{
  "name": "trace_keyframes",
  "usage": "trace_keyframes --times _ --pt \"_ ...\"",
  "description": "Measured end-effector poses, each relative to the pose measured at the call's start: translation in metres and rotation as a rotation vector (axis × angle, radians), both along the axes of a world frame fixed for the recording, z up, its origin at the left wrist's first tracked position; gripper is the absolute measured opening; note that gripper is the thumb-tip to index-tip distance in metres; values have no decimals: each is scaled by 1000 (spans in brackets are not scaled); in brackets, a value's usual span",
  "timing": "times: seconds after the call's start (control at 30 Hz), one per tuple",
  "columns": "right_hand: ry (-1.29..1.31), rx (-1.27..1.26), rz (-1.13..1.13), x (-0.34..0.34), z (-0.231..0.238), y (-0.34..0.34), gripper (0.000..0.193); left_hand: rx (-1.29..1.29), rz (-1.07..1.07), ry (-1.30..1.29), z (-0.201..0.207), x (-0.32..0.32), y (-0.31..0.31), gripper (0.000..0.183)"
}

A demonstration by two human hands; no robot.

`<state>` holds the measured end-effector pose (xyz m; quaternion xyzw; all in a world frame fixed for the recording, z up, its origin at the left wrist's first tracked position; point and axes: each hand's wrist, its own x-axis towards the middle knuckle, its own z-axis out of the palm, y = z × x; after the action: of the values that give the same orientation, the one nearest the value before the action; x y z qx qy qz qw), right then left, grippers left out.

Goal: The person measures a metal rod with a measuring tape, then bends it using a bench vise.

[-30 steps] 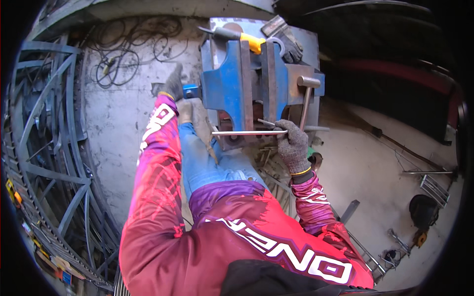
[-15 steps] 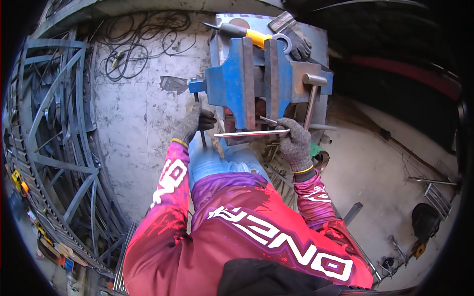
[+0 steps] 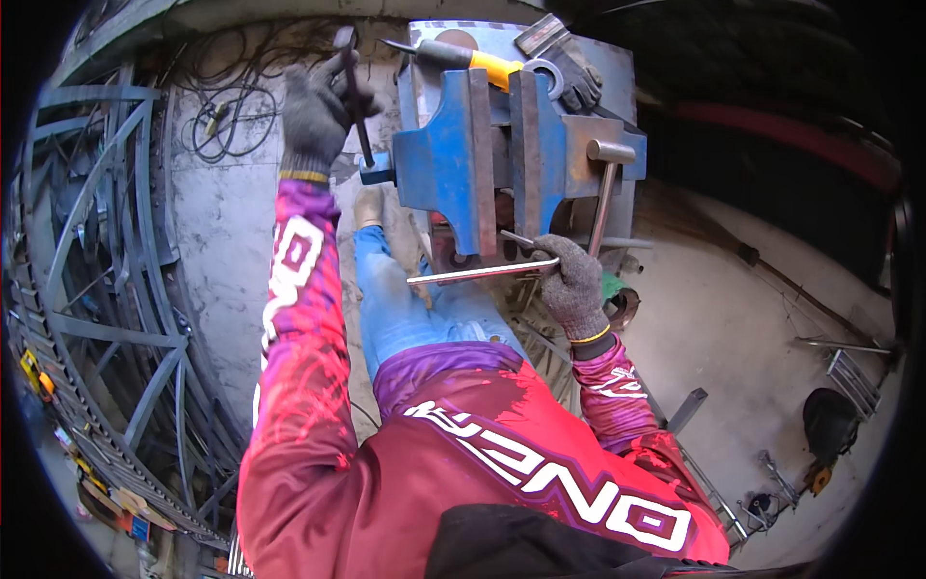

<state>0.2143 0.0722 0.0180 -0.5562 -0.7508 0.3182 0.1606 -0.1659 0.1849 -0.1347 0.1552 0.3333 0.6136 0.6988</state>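
Note:
A blue bench vise [image 3: 434, 154] stands on the metal table, its two jaws apart with nothing between them. My left hand [image 3: 316, 114], in a dark grey glove, is closed around the vise handle [image 3: 363, 130], a dark bar that points away from me. In my gloved right hand [image 3: 573, 288], on the near side of the jaws, is a thin metal rod [image 3: 482, 272]. Its long part reaches left, and a shorter end shows above my fingers; the bend is hidden in the grip. Close beside that hand, a metal hammer [image 3: 608, 193] with a cylindrical head rests against the vise.
On the table [image 3: 617, 87] behind the vise lie a yellow and grey power tool [image 3: 494, 69] and a work glove [image 3: 579, 87]. Steel frames [image 3: 145, 328] are stacked at the left. Black cables [image 3: 236, 121] lie coiled on the floor at the far left.
My left hand has swung from the near side to the far side of the vise screw, turning the handle with it. My right hand keeps the rod in nearly the same place.

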Motion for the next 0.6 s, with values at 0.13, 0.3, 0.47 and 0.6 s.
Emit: trace_keyframes --times 0.13,0.3,0.47,0.6 --pt "41 26 8 2 0 -2 30 180 -132 602 68 27 -101 46" --pt "20 46 -6 9 2 -4 26 -470 -563 506 -3 78 -189 48" --pt "40 -30 2 -9 3 3 23 -505 -307 -38 -201 50 -201 63" --pt "-8 25 0 -3 5 0 23 -646 21 -142 -144 24 -17 97"
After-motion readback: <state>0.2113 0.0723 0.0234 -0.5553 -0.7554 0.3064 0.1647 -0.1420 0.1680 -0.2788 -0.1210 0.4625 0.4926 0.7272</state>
